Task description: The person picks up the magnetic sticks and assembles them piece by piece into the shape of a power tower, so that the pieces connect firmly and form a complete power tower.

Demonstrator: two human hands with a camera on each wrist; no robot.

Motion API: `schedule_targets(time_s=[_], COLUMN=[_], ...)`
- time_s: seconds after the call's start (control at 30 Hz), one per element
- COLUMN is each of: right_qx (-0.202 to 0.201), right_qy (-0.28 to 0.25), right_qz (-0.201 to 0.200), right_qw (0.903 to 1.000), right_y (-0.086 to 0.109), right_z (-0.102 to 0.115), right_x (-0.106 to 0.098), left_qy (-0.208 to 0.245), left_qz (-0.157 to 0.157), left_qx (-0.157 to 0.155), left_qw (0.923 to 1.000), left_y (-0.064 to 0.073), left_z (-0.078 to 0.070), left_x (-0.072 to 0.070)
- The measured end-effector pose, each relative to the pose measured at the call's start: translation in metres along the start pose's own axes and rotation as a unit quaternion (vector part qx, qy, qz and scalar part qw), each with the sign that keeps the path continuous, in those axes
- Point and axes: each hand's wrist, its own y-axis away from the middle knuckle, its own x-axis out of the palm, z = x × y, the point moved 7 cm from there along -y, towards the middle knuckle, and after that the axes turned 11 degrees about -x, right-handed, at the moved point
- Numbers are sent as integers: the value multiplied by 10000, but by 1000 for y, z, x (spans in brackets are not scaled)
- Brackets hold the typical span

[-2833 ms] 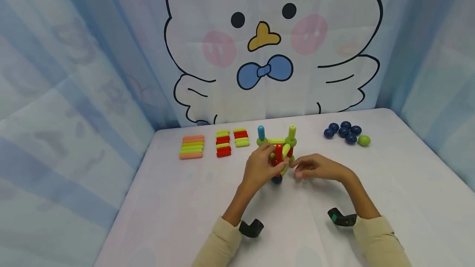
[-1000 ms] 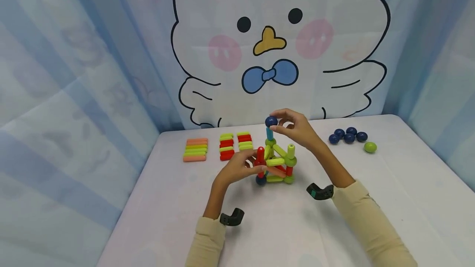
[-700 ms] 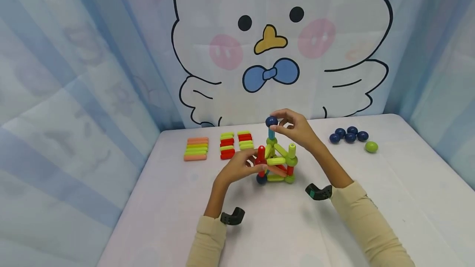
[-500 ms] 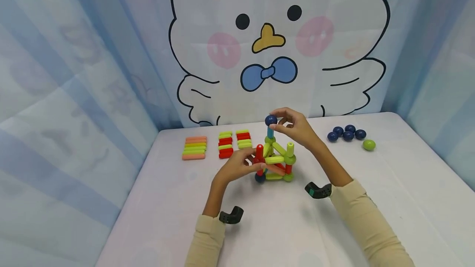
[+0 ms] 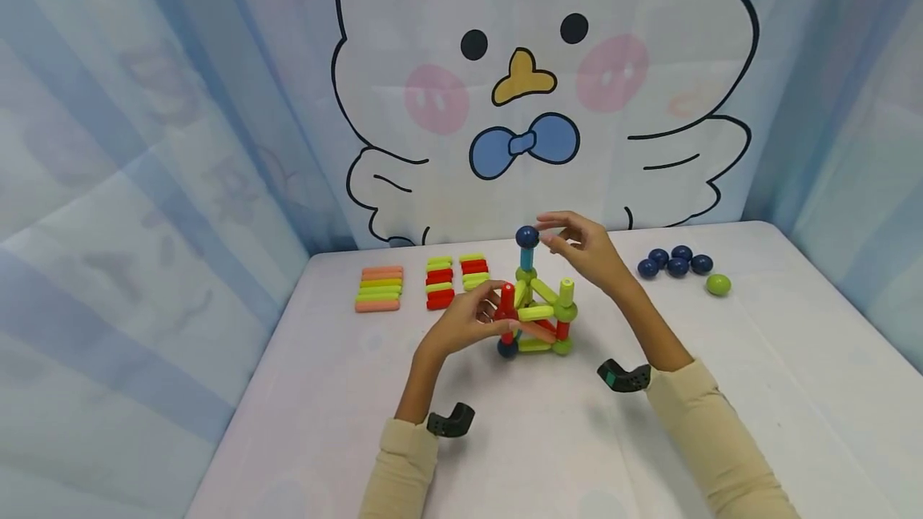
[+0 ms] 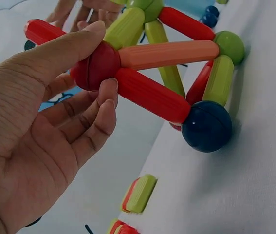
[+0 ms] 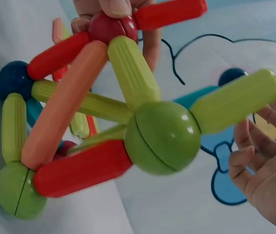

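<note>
A toy frame of magnetic rods and balls stands on the table, with green balls [image 7: 163, 138] and red, lime and orange rods. My left hand [image 5: 459, 327] pinches its red ball [image 6: 97, 66] between thumb and fingers. From that ball a red rod [image 5: 508, 295] sticks up and another red rod [image 6: 152, 95] runs down to a navy ball [image 6: 207, 126]. At the back, a second navy ball [image 5: 527, 237] sits atop an upright blue rod [image 5: 526, 259]. My right hand [image 5: 590, 253] is just right of it, fingers loosely bent, holding nothing.
Flat rows of orange and lime rods [image 5: 379, 289] and of red and lime rods [image 5: 440, 283] lie on the left of the table. Several loose navy balls [image 5: 677, 267] and a green ball [image 5: 718, 285] lie at the back right. A printed curtain [image 5: 519, 199] hangs behind.
The frame has been turned, and my right hand has brought a navy ball onto the upright blue rod. It has now let go and drawn slightly right; my left hand keeps its grip.
</note>
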Motion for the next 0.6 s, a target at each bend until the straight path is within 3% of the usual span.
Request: schedule_targets(time_s=[0.1, 0.2, 0.3, 0.37, 0.43, 0.53, 0.6], right_qx=[60, 129, 353, 653, 1125, 2008, 2537], right_qy=[283, 834, 1711, 2311, 2845, 3394, 3666], right_qz=[-481, -1010, -1459, -1620, -1597, -1307, -1066], right_qw=[9984, 9913, 9738, 9571, 9386, 9096, 8888], right_y=[10, 26, 47, 62, 77, 100, 115], right_z=[-7, -37, -70, -88, -99, -118, -129], right_x=[-18, -41, -67, -84, -100, -119, -130], left_qy=[163, 453, 957, 1267, 1388, 1301, 1251], left_qz=[55, 430, 1125, 1347, 1144, 520, 413], left_qx=[-26, 49, 146, 146, 79, 27, 94], left_qw=[9998, 9980, 9889, 9827, 9837, 9901, 9912], left_y=[0, 3, 7, 7, 4, -4, -9], left_z=[0, 0, 2, 6, 12, 18, 16], left_x=[1, 5, 9, 9, 7, 3, 5])
